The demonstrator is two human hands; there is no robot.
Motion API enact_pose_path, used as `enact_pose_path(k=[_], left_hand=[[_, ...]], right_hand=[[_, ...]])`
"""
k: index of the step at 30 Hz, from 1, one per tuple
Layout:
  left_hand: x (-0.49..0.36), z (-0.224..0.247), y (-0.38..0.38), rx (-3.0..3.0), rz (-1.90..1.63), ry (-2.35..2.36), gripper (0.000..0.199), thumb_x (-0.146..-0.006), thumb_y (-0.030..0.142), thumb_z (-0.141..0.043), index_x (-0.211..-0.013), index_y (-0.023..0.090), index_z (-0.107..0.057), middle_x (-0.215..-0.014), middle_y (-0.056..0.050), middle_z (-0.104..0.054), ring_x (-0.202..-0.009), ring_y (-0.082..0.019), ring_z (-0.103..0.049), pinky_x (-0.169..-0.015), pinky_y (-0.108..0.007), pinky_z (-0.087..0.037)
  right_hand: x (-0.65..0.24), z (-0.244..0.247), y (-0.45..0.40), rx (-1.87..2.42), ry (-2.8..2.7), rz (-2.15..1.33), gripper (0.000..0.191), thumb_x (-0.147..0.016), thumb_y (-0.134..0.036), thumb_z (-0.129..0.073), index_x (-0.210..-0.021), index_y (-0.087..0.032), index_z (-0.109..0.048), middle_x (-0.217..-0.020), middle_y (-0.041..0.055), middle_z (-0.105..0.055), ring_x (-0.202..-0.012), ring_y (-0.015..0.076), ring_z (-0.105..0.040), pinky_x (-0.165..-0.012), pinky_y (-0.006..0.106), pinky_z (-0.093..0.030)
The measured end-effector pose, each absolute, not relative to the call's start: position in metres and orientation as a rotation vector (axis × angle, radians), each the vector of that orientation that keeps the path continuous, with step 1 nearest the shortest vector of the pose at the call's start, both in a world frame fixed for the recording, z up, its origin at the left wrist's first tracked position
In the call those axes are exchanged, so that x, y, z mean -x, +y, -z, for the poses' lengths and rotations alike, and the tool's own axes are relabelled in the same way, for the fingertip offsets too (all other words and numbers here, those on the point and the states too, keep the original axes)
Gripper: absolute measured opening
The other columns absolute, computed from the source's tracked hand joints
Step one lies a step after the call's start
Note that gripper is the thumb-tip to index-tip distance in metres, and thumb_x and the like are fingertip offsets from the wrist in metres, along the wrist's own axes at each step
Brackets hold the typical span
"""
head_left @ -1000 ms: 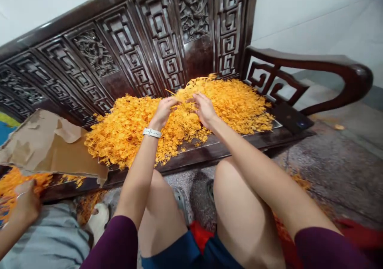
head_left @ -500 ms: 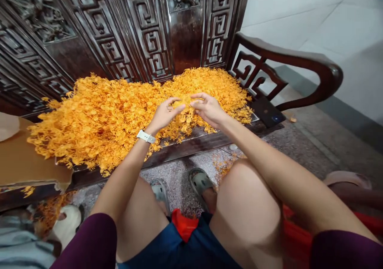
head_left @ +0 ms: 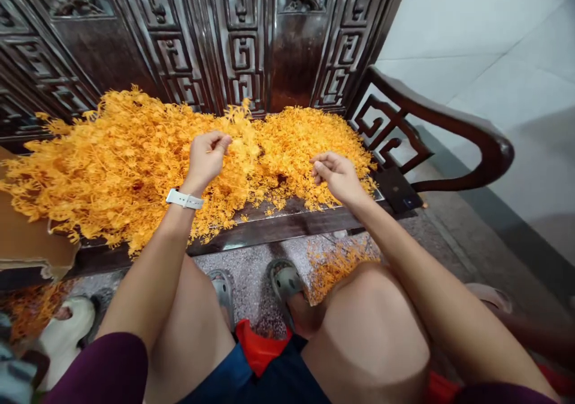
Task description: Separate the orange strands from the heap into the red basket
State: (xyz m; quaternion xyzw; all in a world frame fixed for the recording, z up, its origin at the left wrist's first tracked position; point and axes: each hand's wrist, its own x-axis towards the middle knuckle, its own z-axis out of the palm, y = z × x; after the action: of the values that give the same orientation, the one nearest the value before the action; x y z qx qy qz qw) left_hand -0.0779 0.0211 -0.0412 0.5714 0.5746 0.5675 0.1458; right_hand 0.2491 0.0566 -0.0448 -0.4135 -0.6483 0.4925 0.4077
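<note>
My left hand, with a pale watch on its wrist, is closed in a pinch over the left heap of orange plastic flower sprigs. From its fingertips a blurred orange flower sprig stands up and to the right. My right hand is apart from it, above the front of the right heap of sprigs. Its thumb and fingers are pressed together; whether anything small is between them cannot be made out.
The heaps lie on a dark carved wooden bench with an armrest. A dark phone lies by that armrest. Cardboard is at the left. Orange bits cover floor near my sandals. Another person's pale shoe shows lower left.
My hands were together over the middle of the heap with orange pieces between them. They have drawn apart, the left moving left with a sprig, the right moving right. The view has shifted slightly.
</note>
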Motion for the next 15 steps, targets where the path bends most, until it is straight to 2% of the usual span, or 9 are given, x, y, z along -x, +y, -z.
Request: enact_pose_path(k=[4, 8, 12, 15], left_hand=[[0.060, 0.047, 0.015, -1.673, -1.570, 1.496, 0.020, -0.097, 0.031, -0.067, -0.079, 0.022, -0.072, -0.065, 0.000, -0.062, -0.061, -0.014, -0.056, -0.060, -0.030, -0.042], [0.023, 0.046, 0.007, -1.833, -1.466, 1.381, 0.020, -0.100, 0.033, -0.064, -0.086, 0.022, -0.074, -0.072, -0.002, -0.067, -0.067, -0.015, -0.059, -0.064, -0.031, -0.043], [0.000, 0.045, -0.003, -1.918, -1.430, 1.327, 0.021, -0.101, 0.035, -0.063, -0.086, 0.021, -0.069, -0.082, -0.003, -0.070, -0.077, -0.016, -0.060, -0.072, -0.033, -0.045], [-0.009, 0.048, -0.006, -1.792, -1.445, 1.253, 0.022, -0.097, 0.037, -0.071, -0.083, 0.021, -0.064, -0.079, -0.001, -0.068, -0.074, -0.015, -0.060, -0.071, -0.032, -0.048]], right_hand=[[-0.239, 0.040, 0.043, 0.979, -1.756, -1.309, 0.036, -0.093, -0.051, -0.077, -0.113, -0.022, -0.067, -0.092, 0.0052, -0.069, -0.068, 0.0146, -0.062, -0.064, 0.034, -0.052], [-0.220, 0.036, 0.032, 0.907, -1.720, -1.421, 0.052, -0.091, -0.068, -0.073, -0.119, -0.025, -0.062, -0.096, 0.0045, -0.070, -0.069, 0.0149, -0.061, -0.064, 0.033, -0.051], [-0.206, 0.042, 0.034, 0.855, -1.751, -1.342, 0.047, -0.086, -0.066, -0.079, -0.101, -0.025, -0.061, -0.072, -0.0035, -0.054, -0.062, 0.0128, -0.048, -0.059, 0.031, -0.042], [-0.203, 0.048, 0.042, 0.801, -1.805, -1.198, 0.037, -0.092, -0.057, -0.075, -0.090, -0.023, -0.060, -0.068, -0.0040, -0.048, -0.060, 0.0120, -0.040, -0.058, 0.031, -0.035]])
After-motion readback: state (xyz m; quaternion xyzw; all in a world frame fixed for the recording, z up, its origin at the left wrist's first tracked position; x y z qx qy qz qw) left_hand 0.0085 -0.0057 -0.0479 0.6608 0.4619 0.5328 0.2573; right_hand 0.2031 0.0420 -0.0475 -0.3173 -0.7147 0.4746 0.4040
